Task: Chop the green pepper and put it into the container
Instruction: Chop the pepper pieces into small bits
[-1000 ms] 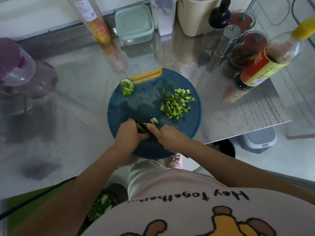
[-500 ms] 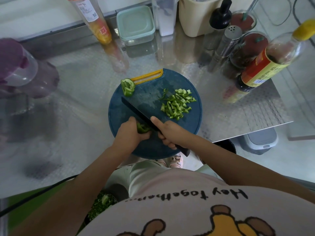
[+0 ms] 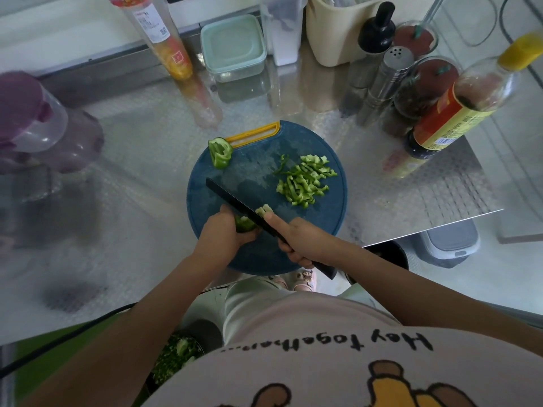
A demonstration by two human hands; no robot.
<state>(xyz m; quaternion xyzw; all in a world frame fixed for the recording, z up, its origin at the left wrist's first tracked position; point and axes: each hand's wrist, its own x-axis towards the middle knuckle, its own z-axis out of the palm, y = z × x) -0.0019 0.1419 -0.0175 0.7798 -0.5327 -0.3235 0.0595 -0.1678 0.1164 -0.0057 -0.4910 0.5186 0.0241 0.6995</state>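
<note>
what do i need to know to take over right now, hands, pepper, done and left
Left hand holds a green pepper piece down on the round dark blue cutting board. Right hand grips the black knife, blade across that piece.
Done: a pile of chopped pepper strips on the board's right side, a few cut bits by the blade.
Left: finish this piece, chop the uncut pepper chunk by the yellow handle, then put it all away, probably in the lidded pale green square container at the back.
</note>
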